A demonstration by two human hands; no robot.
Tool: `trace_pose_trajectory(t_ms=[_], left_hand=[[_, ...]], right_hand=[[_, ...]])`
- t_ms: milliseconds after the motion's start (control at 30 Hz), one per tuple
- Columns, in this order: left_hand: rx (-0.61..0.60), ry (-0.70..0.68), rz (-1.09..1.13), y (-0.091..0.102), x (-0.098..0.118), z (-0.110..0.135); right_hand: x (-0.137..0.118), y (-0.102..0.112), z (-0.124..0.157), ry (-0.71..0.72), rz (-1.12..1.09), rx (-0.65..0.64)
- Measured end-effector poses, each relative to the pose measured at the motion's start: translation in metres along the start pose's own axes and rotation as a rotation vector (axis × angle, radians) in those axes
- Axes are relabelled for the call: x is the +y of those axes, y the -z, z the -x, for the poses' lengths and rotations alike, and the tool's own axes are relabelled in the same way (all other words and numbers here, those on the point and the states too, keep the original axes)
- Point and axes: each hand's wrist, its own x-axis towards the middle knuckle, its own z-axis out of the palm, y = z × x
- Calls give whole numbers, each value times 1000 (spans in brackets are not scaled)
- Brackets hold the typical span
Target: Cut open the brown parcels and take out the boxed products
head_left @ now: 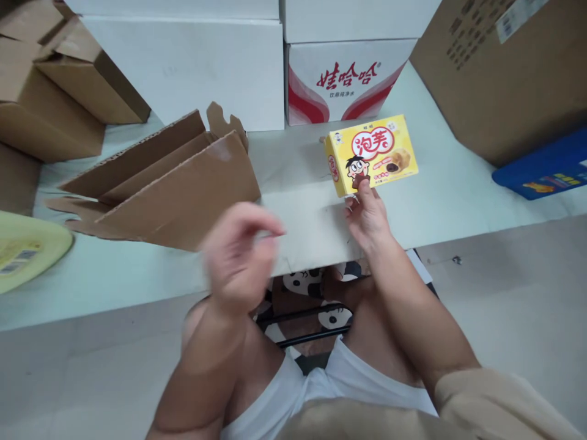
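My right hand (369,217) grips a yellow snack box (403,134) by its lower edge, thumb on the front face. The box is tilted a little and held above the table, with red characters, a cartoon child and a cream puff printed on it. My left hand (243,260) is raised at the table's front edge, slightly blurred. Its fingers are curled, with a gap between thumb and index finger and nothing seen in it. Just beyond that hand stands an open brown cardboard box (192,189) with raised flaps.
White cartons (192,67) stand along the back, one a red-printed carton (348,104). Brown boxes (68,91) fill the back left. A large cardboard box (513,73) and a blue package (545,165) are right. A pale yellow-green container (32,250) lies at the left edge.
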Motion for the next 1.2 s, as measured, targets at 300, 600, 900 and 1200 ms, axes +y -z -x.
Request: trace_pose_trajectory(t_ms=[300, 600, 900, 1200], left_hand=[[-41, 650, 257, -63, -86, -35], [100, 304, 138, -40, -90, -75], [98, -151, 94, -38, -20, -104], [73, -236, 8, -38, 1, -99]], right_hand=[[33, -37, -5, -142, 3, -265], [17, -27, -56, 68, 72, -220], [-45, -30, -17, 441, 208, -506], [-47, -24, -9, 534, 289, -419]])
